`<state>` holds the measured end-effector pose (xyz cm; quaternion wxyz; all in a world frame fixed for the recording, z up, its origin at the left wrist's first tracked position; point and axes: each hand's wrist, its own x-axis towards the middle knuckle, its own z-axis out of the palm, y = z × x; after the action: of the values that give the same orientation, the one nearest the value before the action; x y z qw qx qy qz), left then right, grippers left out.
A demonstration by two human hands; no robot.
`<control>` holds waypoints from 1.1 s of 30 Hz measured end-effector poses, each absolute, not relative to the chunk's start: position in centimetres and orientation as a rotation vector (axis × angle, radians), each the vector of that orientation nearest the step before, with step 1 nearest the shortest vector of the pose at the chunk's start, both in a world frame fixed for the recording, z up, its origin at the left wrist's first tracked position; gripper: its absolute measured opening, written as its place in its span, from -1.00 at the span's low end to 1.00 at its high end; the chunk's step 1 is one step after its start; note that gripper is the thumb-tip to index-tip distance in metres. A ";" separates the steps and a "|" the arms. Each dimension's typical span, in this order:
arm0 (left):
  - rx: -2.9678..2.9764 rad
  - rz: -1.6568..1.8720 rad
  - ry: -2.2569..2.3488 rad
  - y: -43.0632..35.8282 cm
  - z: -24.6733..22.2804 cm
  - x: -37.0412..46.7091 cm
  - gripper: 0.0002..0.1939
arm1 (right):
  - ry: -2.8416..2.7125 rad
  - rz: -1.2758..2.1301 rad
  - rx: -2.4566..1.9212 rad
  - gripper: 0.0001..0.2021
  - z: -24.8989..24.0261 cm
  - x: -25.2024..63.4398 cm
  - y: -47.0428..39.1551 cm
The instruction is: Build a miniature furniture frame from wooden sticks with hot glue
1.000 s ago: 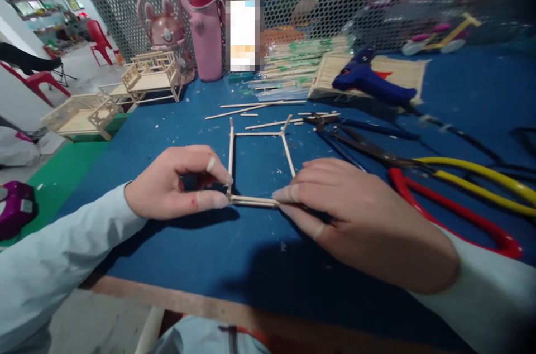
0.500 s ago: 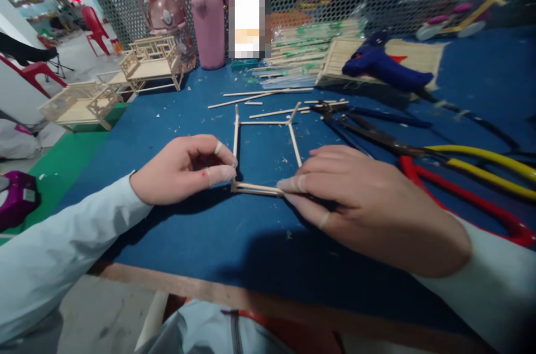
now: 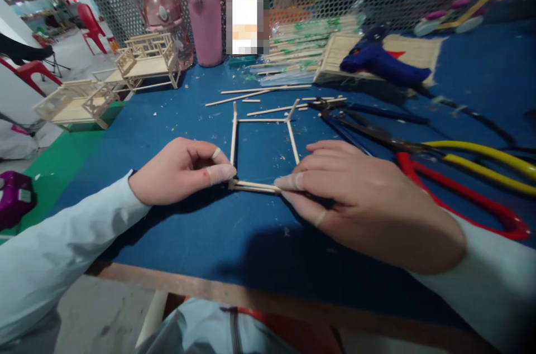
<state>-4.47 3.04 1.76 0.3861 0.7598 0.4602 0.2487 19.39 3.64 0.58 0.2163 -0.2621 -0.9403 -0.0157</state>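
Observation:
A small four-sided frame of thin wooden sticks (image 3: 234,144) rests on the blue tabletop in front of me, with short sticks rising from its far corners. My left hand (image 3: 182,171) pinches its near left corner between thumb and forefinger. At the near right corner, my right hand (image 3: 355,203) has its fingertips closed on the end of the near side, where two sticks run side by side. That corner is hidden behind my fingers. White tape or covers wrap several fingertips. Loose wooden sticks (image 3: 268,90) lie just beyond the frame.
Pliers with red and yellow handles (image 3: 481,161) and blue-handled cutters (image 3: 389,113) lie right. Behind them a blue glue gun (image 3: 385,63) rests on a woven stick panel. Miniature stick furniture (image 3: 148,63) stands back left, near a pink bottle (image 3: 205,13) and bagged sticks (image 3: 310,38).
The view has shifted slightly. My left thumb and forefinger have come closer together at the near left corner. My right hand keeps its hold, and the frame stays in place.

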 end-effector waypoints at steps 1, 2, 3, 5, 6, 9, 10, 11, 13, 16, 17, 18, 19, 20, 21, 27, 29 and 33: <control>1.938 0.628 1.173 3.0 1.8 -4.5 -0.76 | -2.603 -0.042 -0.725 -0.73 0.5 19.4 3.6; 1.940 0.624 1.174 3.0 1.8 -4.5 -0.76 | -2.599 -0.041 -0.724 -0.73 0.5 19.4 3.6; 1.941 0.621 1.175 3.0 1.8 -4.5 -0.76 | -2.595 -0.041 -0.725 -0.73 0.5 19.3 3.6; 1.944 0.615 1.178 3.0 1.8 -4.5 -0.76 | -2.594 -0.036 -0.728 -0.74 0.4 19.3 3.6; 1.944 0.612 1.181 3.0 1.8 -4.5 -0.75 | -2.595 -0.036 -0.732 -0.74 0.5 19.4 3.6; 1.937 0.612 1.191 2.9 1.8 -4.4 -0.74 | -2.601 -0.043 -0.742 -0.74 0.6 19.4 3.6; 1.933 0.616 1.195 2.9 1.8 -4.4 -0.75 | -2.599 -0.044 -0.744 -0.74 0.6 19.4 3.7; 1.930 0.625 1.199 2.9 1.8 -4.4 -0.75 | -2.598 -0.040 -0.745 -0.74 0.6 19.4 3.7; 1.909 0.664 1.208 2.7 2.0 -4.2 -0.76 | -2.599 -0.022 -0.745 -0.74 0.7 19.4 3.7; 1.818 0.779 1.228 2.5 2.0 -4.0 -0.71 | -2.596 -0.009 -0.741 -0.73 0.7 19.3 3.6; 1.790 0.816 1.237 2.4 2.0 -3.9 -0.69 | -2.594 -0.007 -0.743 -0.73 0.7 19.2 3.6; 1.778 0.847 1.246 2.3 1.9 -3.9 -0.67 | -2.590 -0.004 -0.745 -0.73 0.7 19.2 3.6; 1.796 0.868 1.250 2.2 1.9 -3.9 -0.67 | -2.590 0.003 -0.748 -0.73 0.7 19.2 3.6; 1.846 0.879 1.249 2.2 1.9 -4.0 -0.69 | -2.590 0.012 -0.752 -0.73 0.7 19.1 3.6; 1.930 0.880 1.240 2.2 1.8 -4.0 -0.71 | -2.593 0.024 -0.755 -0.74 0.7 19.1 3.6; 2.654 0.772 1.091 2.1 1.7 -3.6 -0.66 | -2.562 0.054 -0.757 -0.77 0.6 19.0 3.5; 2.740 0.745 1.093 2.1 1.6 -3.1 -0.72 | -2.546 0.074 -0.786 -0.83 0.7 19.0 3.3; 2.777 0.721 1.123 2.2 1.2 -2.4 -0.82 | -2.495 0.135 -0.888 -0.91 0.9 18.9 3.1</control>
<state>-2.35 2.20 1.17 0.0302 0.9009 0.3643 0.2339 18.88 3.13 0.89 0.2424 -0.3250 -0.9128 0.0493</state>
